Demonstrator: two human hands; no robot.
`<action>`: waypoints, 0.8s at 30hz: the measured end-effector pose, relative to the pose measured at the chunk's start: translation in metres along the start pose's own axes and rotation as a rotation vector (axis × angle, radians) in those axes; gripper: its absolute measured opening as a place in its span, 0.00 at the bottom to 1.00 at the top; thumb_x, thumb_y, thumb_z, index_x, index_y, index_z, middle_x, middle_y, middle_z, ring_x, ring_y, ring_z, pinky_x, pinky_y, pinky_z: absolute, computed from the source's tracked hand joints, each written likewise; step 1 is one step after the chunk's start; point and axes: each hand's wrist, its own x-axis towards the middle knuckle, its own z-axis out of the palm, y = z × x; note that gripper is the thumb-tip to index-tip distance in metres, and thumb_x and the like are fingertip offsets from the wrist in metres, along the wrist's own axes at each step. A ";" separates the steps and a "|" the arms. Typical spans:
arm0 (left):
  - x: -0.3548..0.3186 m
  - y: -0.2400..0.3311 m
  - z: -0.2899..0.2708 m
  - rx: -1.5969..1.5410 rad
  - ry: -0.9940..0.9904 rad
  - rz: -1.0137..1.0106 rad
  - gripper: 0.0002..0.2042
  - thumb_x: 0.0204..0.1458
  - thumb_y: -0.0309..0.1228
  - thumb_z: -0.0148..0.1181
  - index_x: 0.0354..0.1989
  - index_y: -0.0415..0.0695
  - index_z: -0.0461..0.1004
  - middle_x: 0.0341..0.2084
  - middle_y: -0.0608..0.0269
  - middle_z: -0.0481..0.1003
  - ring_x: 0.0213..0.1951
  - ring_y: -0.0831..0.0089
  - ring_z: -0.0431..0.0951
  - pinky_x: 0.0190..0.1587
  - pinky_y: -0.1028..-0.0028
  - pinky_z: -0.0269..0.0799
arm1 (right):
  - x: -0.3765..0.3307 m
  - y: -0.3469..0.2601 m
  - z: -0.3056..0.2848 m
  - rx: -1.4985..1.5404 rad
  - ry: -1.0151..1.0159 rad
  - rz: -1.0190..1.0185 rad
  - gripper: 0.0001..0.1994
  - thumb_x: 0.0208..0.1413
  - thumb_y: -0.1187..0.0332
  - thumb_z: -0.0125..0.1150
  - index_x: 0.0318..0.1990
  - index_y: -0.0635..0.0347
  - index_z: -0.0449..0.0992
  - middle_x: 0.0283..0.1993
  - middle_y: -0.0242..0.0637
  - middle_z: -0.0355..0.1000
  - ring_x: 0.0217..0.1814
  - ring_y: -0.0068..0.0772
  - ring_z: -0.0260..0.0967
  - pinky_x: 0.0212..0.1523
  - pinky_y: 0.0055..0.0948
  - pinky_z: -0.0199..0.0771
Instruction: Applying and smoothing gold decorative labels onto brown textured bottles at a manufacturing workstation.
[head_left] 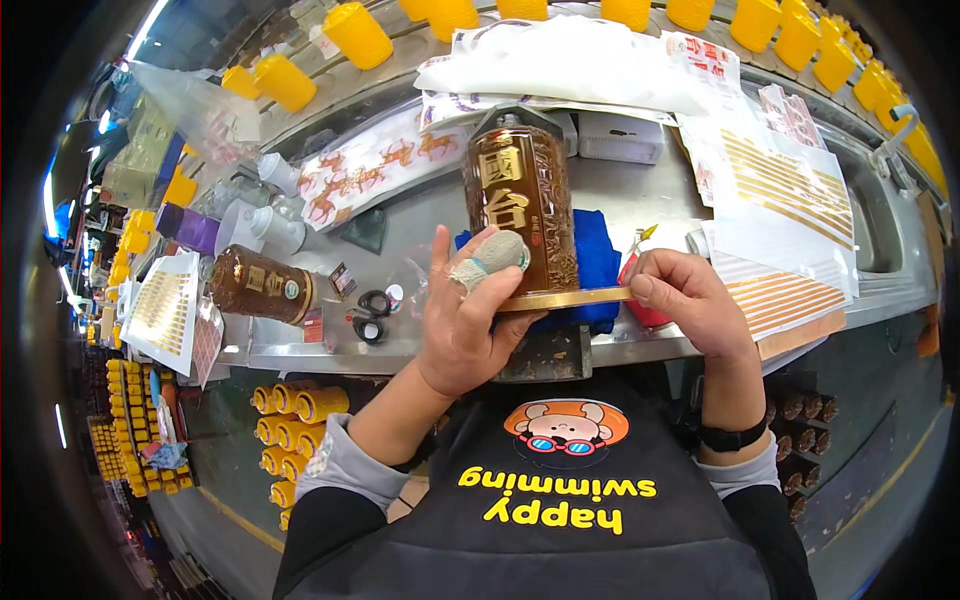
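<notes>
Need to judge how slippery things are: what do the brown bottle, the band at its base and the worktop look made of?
Brown bottle: likely glazed ceramic or glass, glossy, with highlights on its embossed surface. Gold band: looks like metallic foil or sticker strip, thin and shiny. Worktop: apparently brushed stainless steel, grey with dull reflections.

- Two brown bottles: one upright (520, 205), one lying on the counter (262, 285)
- Two hands: left hand (465, 315), right hand (690, 300)
- One blue cloth (597, 262)
- One pair of black scissors (371, 314)
- Two white caps (270, 228)
- Yellow caps (357, 33) along the shelf, too many to count
</notes>
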 end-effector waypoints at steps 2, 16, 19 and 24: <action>-0.009 0.000 -0.003 -0.010 0.001 -0.037 0.23 0.50 0.29 0.69 0.53 0.45 0.65 0.47 0.49 0.75 0.51 0.47 0.75 0.68 0.39 0.45 | 0.003 0.000 0.001 -0.020 -0.021 0.001 0.14 0.62 0.64 0.59 0.27 0.61 0.68 0.29 0.29 0.66 0.34 0.20 0.60 0.37 0.22 0.62; -0.001 0.004 -0.014 0.226 -0.102 0.317 0.07 0.49 0.26 0.60 0.36 0.51 0.78 0.31 0.69 0.82 0.59 0.64 0.72 0.73 0.49 0.31 | 0.000 0.005 -0.007 0.095 -0.001 -0.124 0.13 0.64 0.62 0.58 0.29 0.60 0.70 0.26 0.25 0.66 0.26 0.13 0.56 0.27 0.18 0.58; 0.006 0.006 -0.008 0.198 -0.150 0.333 0.07 0.50 0.27 0.59 0.38 0.50 0.77 0.36 0.66 0.82 0.60 0.59 0.71 0.73 0.47 0.32 | 0.000 0.004 -0.005 0.076 0.013 -0.114 0.13 0.64 0.63 0.58 0.30 0.60 0.71 0.26 0.25 0.66 0.26 0.13 0.56 0.27 0.18 0.58; 0.001 0.002 0.001 0.031 -0.056 0.067 0.19 0.50 0.28 0.66 0.50 0.44 0.69 0.48 0.51 0.76 0.56 0.49 0.75 0.70 0.41 0.36 | 0.000 -0.002 -0.001 0.050 0.019 -0.158 0.12 0.64 0.65 0.59 0.30 0.61 0.71 0.26 0.25 0.66 0.26 0.14 0.57 0.27 0.19 0.59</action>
